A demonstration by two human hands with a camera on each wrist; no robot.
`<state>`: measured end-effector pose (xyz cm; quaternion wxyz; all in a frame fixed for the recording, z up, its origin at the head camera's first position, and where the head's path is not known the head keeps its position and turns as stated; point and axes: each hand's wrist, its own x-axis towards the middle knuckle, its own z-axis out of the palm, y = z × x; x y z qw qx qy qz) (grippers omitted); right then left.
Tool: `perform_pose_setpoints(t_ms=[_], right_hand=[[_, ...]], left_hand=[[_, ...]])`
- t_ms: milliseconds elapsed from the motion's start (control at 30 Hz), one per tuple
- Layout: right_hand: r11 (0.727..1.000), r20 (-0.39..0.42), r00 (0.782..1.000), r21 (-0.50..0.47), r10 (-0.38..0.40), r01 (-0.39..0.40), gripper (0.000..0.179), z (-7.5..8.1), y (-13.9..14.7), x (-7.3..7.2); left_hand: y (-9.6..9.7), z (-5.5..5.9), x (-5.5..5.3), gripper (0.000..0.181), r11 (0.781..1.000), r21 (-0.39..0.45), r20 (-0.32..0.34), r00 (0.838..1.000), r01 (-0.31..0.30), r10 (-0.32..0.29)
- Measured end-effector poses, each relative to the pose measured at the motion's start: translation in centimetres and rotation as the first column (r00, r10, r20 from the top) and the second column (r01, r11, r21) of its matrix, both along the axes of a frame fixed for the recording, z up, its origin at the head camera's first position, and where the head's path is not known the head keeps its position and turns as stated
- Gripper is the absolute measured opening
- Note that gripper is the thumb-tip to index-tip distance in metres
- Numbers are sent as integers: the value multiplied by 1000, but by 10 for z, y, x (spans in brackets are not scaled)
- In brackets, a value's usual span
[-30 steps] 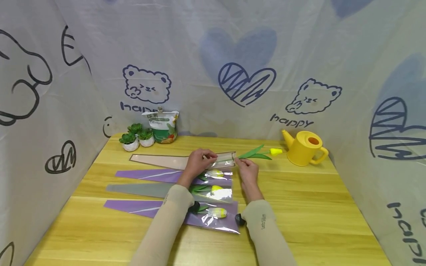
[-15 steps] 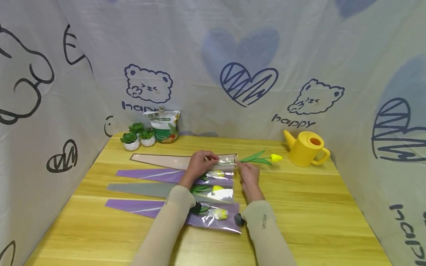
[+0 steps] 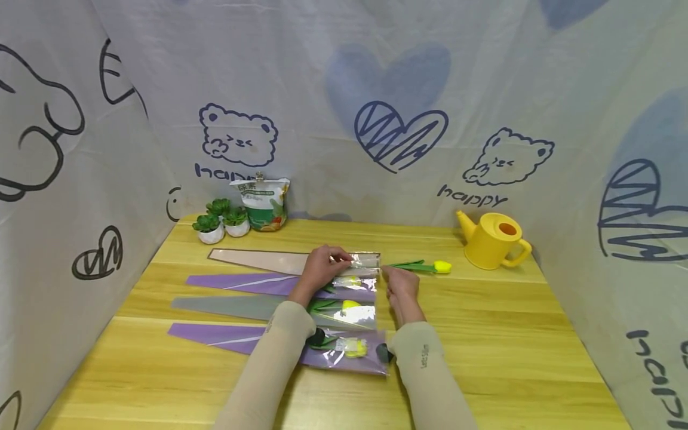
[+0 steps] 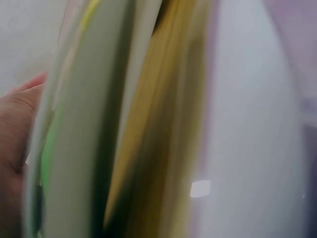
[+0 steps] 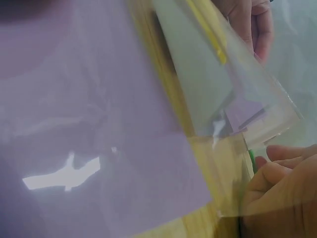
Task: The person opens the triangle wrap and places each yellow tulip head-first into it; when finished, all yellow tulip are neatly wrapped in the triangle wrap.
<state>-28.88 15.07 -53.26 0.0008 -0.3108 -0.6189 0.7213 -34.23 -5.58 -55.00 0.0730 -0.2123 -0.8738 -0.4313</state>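
Observation:
My left hand (image 3: 325, 263) pinches the upper layer of a pale pink flower sleeve (image 3: 258, 259) with a clear front, near its wide right end. My right hand (image 3: 402, 283) grips an artificial yellow tulip (image 3: 442, 267) by its stem, fingertips right at the sleeve's mouth. The tulip's bloom and green leaves point right, outside the sleeve. In the right wrist view, a bit of green stem (image 5: 252, 159) shows beside the right fingers, and the left hand (image 5: 252, 25) is behind the clear film. Blurred sleeve film fills most of the left wrist view.
Nearer on the wooden table (image 3: 500, 352) lie a purple sleeve (image 3: 226, 281), a grey sleeve (image 3: 215, 305) and another purple sleeve (image 3: 215, 335), each with a yellow tulip inside. Potted succulents (image 3: 211, 230), a white-green bag (image 3: 266, 206) and a yellow watering can (image 3: 491, 242) stand behind.
The tulip has turned and its bloom has dropped nearer to the table's front, its leaves now looking closer together. The right hand has rolled over slightly; the left hand stays at the sleeve.

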Motion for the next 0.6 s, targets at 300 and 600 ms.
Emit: perform_pose_setpoints(t_ms=[300,600], right_hand=[[997,-5,1000,66,30,-30,18,-2,-1,2],[997,-28,999,69,44,-42,28,-3,-3,1]], left_hand=[[0,-1,1,8,1000,-20,-3,1000,-10,10],[-1,-3,0,7,1000,-15,2,1000,-10,10]])
